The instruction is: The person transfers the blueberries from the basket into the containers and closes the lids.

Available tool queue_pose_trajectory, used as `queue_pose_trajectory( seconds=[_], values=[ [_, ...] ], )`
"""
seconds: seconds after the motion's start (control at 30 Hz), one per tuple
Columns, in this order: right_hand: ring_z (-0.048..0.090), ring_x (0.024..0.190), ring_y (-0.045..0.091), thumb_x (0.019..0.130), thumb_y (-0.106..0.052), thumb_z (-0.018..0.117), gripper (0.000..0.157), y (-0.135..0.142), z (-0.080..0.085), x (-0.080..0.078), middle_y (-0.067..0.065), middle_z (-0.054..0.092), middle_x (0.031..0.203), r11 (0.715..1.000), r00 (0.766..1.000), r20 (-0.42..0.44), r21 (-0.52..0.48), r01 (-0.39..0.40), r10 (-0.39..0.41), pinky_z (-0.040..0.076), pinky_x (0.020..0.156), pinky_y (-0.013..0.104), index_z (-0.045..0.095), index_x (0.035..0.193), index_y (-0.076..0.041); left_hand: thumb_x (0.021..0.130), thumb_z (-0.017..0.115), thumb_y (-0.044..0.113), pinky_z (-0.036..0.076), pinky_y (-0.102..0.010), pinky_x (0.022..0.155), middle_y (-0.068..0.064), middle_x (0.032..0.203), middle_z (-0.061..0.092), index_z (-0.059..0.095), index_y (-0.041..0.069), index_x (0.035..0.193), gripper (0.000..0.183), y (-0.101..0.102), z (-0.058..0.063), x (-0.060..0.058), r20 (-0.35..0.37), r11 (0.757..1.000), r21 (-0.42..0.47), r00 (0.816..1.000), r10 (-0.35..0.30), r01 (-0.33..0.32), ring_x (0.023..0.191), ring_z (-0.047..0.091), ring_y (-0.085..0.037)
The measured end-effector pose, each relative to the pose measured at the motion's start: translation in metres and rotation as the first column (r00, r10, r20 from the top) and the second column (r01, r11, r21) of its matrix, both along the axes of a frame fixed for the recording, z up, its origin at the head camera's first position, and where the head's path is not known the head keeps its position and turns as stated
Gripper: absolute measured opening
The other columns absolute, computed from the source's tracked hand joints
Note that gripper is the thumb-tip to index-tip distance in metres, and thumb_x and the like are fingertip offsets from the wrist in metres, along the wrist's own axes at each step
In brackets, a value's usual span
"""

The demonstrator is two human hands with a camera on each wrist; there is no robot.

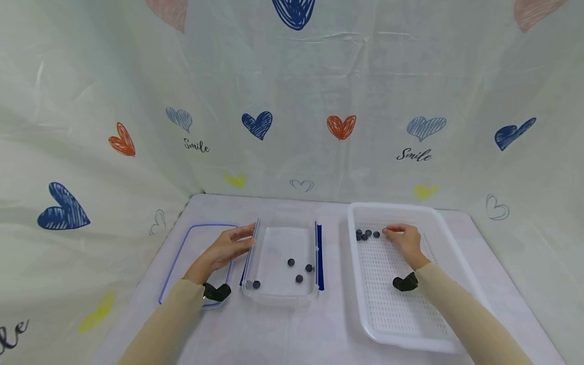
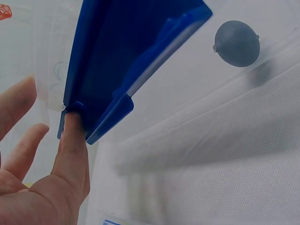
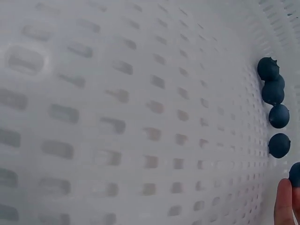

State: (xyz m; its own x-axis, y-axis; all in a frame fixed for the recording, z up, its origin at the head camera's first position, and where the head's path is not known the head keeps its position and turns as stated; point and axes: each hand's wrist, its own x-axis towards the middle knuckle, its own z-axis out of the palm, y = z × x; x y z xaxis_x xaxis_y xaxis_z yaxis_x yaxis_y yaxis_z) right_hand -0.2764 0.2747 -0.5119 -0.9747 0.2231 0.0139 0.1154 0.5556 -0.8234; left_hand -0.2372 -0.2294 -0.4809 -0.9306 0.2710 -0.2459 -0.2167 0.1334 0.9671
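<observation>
My right hand (image 1: 403, 241) reaches into the white perforated basket (image 1: 456, 268). In the right wrist view its fingertips (image 3: 283, 201) pinch a blueberry (image 3: 295, 175), partly cut off by the frame edge. Several other blueberries (image 3: 279, 116) lie close by along the basket wall. At the left side of a clear plastic box (image 1: 285, 296), my left hand (image 1: 228, 246) has its fingers extended against the rim. The left wrist view has one finger touching the box's blue side latch (image 2: 103, 61), the others spread. Inside the box, several blueberries (image 1: 299, 278) lie scattered, one (image 2: 236, 43) seen through its wall.
A clear lid (image 1: 196, 238) with a blue edge lies flat left of the box, partly beneath my left forearm. Another blue latch (image 1: 320, 258) hangs on the box's right side. A curtain (image 1: 301, 157) printed with hearts stands behind the white table (image 1: 292, 334).
</observation>
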Motion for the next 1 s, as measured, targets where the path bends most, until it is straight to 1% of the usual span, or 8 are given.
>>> queue_pose_trajectory(
  seconds=[0.17,0.3,0.43,0.53,0.67,0.8,0.9,1.0],
  values=[
    [0.068,0.085,0.018,0.093,-0.014,0.071,0.031,0.002,0.008,0.0,0.022,0.068,0.108,0.999,1.0,-0.003,-0.046,-0.009,0.009,0.047,0.067,0.015,0.068,0.113,0.01,0.095,0.07,0.012,0.041,-0.041,0.109,-0.02,0.154,0.037,0.04,0.01,0.153,0.065,0.001,0.001,0.002,0.005,1.0,-0.004,1.0,0.009,-0.009,0.131,0.049,-0.028],
    [0.072,0.084,0.019,0.093,-0.013,0.071,0.032,0.003,0.015,0.0,0.022,0.067,0.109,0.996,1.0,-0.009,-0.088,-0.024,0.023,0.049,0.071,0.014,0.067,0.114,0.011,0.095,0.069,0.012,0.039,-0.042,0.11,-0.02,0.154,0.037,0.04,0.01,0.153,0.065,0.0,0.001,0.002,0.0,1.0,-0.007,1.0,0.009,-0.009,0.132,0.047,-0.029],
    [0.072,0.088,0.021,0.094,-0.013,0.07,0.034,0.003,0.023,0.001,0.021,0.066,0.111,0.99,0.999,-0.004,-0.134,-0.032,0.032,0.054,0.088,0.03,0.065,0.117,0.012,0.096,0.069,0.013,0.037,-0.045,0.112,-0.02,0.154,0.037,0.039,0.01,0.154,0.065,0.0,0.0,0.001,-0.006,1.0,-0.006,1.0,0.004,-0.004,0.135,0.044,-0.031],
    [0.071,0.084,0.013,0.094,-0.014,0.071,0.036,0.001,0.03,0.003,0.02,0.065,0.113,0.985,0.999,0.0,-0.169,-0.037,0.037,0.047,0.101,0.048,0.064,0.118,0.011,0.095,0.07,0.013,0.036,-0.046,0.113,-0.02,0.155,0.036,0.039,0.01,0.154,0.066,0.001,0.0,0.0,-0.004,1.0,-0.004,1.0,0.002,-0.002,0.136,0.043,-0.032],
    [0.066,0.078,0.003,0.094,-0.015,0.071,0.038,-0.003,0.04,0.006,0.021,0.063,0.116,0.978,0.999,-0.007,-0.2,-0.05,0.05,0.042,0.105,0.055,0.062,0.12,0.012,0.096,0.069,0.013,0.036,-0.046,0.113,-0.02,0.155,0.035,0.038,0.009,0.154,0.066,0.002,0.003,-0.001,0.001,1.0,-0.006,1.0,0.004,-0.004,0.136,0.043,-0.033],
    [0.065,0.078,0.001,0.094,-0.016,0.072,0.039,-0.007,0.048,0.008,0.018,0.064,0.115,0.977,0.998,-0.01,-0.204,-0.056,0.056,0.047,0.102,0.048,0.063,0.12,0.011,0.096,0.068,0.011,0.036,-0.044,0.112,-0.019,0.155,0.035,0.039,0.01,0.154,0.064,0.003,0.004,0.0,0.011,1.0,-0.008,1.0,0.01,-0.01,0.137,0.042,-0.032],
    [0.065,0.079,0.0,0.094,-0.017,0.072,0.039,-0.009,0.054,0.011,0.012,0.064,0.112,0.977,0.998,-0.014,-0.201,-0.066,0.064,0.053,0.093,0.031,0.063,0.12,0.011,0.097,0.066,0.01,0.037,-0.044,0.112,-0.02,0.156,0.034,0.038,0.01,0.154,0.064,0.002,0.004,0.0,0.008,1.0,-0.011,1.0,0.004,-0.004,0.137,0.042,-0.032],
    [0.065,0.079,0.0,0.093,-0.017,0.074,0.04,-0.012,0.06,0.013,0.006,0.065,0.107,0.974,0.997,-0.025,-0.213,-0.077,0.073,0.052,0.081,0.018,0.063,0.119,0.012,0.098,0.066,0.011,0.037,-0.044,0.112,-0.021,0.155,0.034,0.038,0.009,0.154,0.063,0.002,0.004,0.0,0.005,1.0,-0.013,1.0,-0.002,0.002,0.135,0.044,-0.031]
  ],
)
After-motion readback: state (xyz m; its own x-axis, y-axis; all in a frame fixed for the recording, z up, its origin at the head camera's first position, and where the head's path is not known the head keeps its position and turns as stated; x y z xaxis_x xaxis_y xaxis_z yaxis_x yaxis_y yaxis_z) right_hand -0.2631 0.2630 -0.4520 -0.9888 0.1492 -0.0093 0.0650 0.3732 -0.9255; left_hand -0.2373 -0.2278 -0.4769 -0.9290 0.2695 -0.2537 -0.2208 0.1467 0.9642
